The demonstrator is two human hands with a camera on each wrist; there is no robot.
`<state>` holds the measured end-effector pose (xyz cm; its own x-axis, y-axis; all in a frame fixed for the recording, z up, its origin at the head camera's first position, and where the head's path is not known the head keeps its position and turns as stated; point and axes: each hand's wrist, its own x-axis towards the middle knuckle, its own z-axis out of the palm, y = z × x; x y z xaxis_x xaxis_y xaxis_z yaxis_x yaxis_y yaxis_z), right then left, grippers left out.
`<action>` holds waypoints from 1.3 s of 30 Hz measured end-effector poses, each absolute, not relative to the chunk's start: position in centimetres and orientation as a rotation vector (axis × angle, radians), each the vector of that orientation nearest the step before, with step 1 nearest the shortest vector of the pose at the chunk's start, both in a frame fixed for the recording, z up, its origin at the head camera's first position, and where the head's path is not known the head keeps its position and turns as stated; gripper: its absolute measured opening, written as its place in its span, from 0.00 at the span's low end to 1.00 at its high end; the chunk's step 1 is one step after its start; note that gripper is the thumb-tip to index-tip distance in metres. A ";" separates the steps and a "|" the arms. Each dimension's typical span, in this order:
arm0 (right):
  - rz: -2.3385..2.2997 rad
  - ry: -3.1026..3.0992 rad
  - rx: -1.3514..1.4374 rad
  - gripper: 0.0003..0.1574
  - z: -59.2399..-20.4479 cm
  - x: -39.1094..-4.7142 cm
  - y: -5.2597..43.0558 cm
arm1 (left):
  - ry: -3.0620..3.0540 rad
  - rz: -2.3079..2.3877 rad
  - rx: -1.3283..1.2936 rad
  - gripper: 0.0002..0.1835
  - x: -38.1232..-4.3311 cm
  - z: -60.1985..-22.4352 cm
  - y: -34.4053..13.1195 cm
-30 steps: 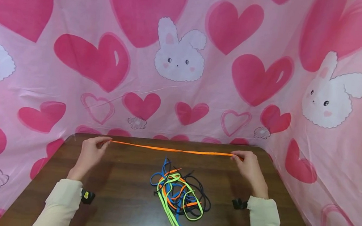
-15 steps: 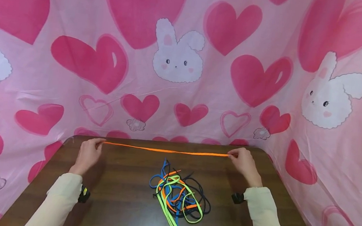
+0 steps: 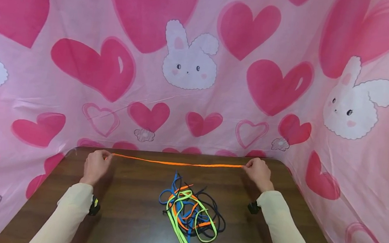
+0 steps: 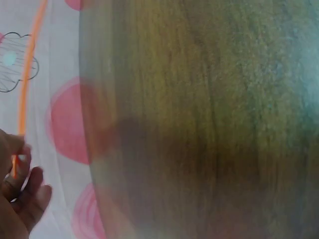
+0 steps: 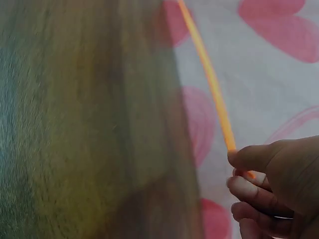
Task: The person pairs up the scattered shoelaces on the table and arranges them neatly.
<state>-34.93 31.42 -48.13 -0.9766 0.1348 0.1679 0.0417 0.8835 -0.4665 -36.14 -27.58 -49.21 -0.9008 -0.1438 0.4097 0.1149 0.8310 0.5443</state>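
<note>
Orange lace (image 3: 173, 163) between both hands (image 3: 97, 165) (image 3: 259, 174)

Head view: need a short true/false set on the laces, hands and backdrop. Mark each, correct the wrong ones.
1. The left hand and right hand pinch the same orange lace. True.
2. The lace pile on the table contains yellow-green, blue, black and orange laces. True.
3. The pinched orange lace is coiled up in the lace pile. False: it spans the gap between the hands, beyond the pile.
4. The right hand rests on the lace pile. False: it is apart from the pile, off to its right.
5. The backdrop is pink, printed with hearts and rabbits. True.
</note>
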 end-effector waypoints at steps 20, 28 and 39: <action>0.560 -2.983 -0.176 0.11 -51.3 -37.7 32.4 | -2.755 -0.667 0.209 0.13 -38.2 -51.5 -28.2; 0.546 -2.987 -0.244 0.12 -51.6 -38.1 32.9 | -2.798 -0.541 0.154 0.13 -39.0 -51.7 -26.5; 0.545 -2.954 -0.316 0.16 -51.8 -38.3 33.2 | -2.775 -0.443 0.195 0.14 -39.3 -51.7 -25.6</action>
<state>-38.31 33.17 -51.85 -0.9709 0.2255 0.0802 0.1820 0.9134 -0.3642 -39.30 -25.63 -51.73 -0.9385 -0.1827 0.2931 -0.0824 0.9425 0.3238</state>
